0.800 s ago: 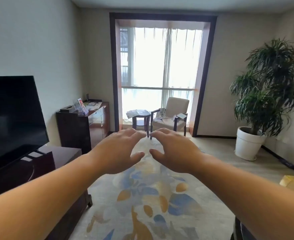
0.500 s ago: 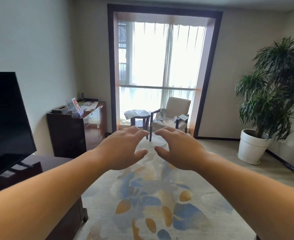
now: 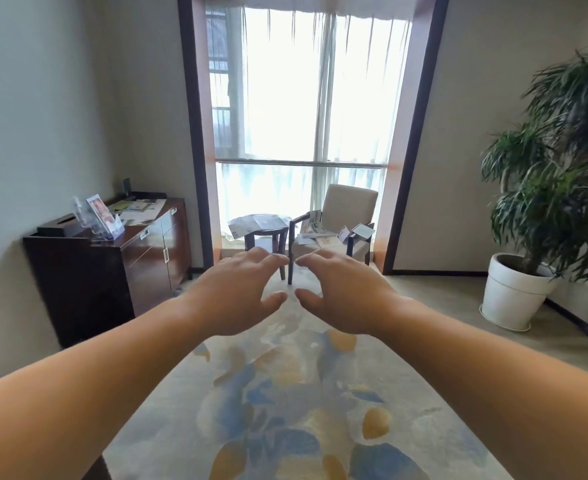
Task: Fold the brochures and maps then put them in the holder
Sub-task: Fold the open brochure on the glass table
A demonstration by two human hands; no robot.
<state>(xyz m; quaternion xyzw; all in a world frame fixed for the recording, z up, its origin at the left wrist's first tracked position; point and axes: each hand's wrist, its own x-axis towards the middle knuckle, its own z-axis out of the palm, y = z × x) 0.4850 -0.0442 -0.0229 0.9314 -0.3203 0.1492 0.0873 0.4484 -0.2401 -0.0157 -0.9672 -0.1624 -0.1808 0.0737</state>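
Both hands out front and empty, with the papers far across the room.

The left hand (image 3: 237, 294) and right hand (image 3: 346, 297) hover side by side over the patterned rug (image 3: 285, 410). Their fingers are spread and loosely bent, gripping nothing, thumbs nearly meeting. Beyond, to the left, a dark cabinet (image 3: 112, 271) carries a clear holder (image 3: 100, 218) with a few leaflets upright in it, and loose sheets (image 3: 140, 206) lie flat behind it. Farther off, by the window, unfolded maps (image 3: 256, 223) are draped over a small round surface (image 3: 266, 233), and brochures (image 3: 323, 237) are scattered on the armchair (image 3: 349, 202) seat and arm. Judgement: thin paper, light, floppy when open, easily creased or torn. Best lifted by opposite edges with both hands, then pinched along existing fold lines.
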